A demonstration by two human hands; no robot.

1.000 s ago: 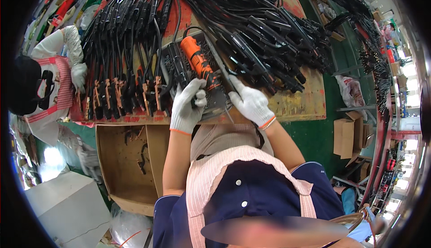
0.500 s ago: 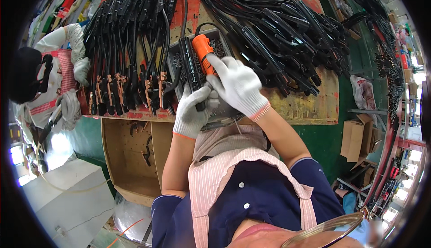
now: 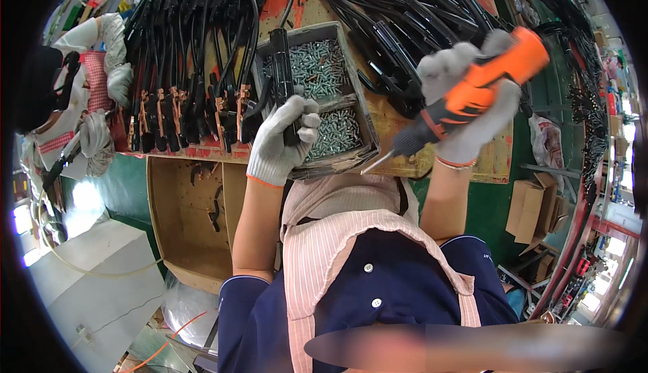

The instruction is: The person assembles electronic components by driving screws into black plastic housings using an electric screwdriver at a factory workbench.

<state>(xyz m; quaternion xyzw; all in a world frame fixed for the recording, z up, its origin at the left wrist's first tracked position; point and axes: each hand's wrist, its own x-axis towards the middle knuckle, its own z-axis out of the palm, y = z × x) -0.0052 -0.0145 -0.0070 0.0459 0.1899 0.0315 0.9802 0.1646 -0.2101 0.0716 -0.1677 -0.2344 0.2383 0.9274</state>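
My left hand, in a white knit glove, is closed around a black welding electrode holder. The holder stands nearly upright over the left side of a box of screws, with a black cable running from its far end. To the right, my gloved right hand grips an orange and black electric screwdriver. Its thin bit points down and left, apart from the holder and past the box's right side. Small silver screws fill both compartments of the worn grey box.
Black cables with copper clamp jaws lie in rows on the left. More black holders are heaped at right on the worn table. An open cardboard bin sits below the table edge; another person works at far left.
My right hand has swung the screwdriver away from the holder, up and to the right. My left hand still holds the holder. The screws in the box are now uncovered.
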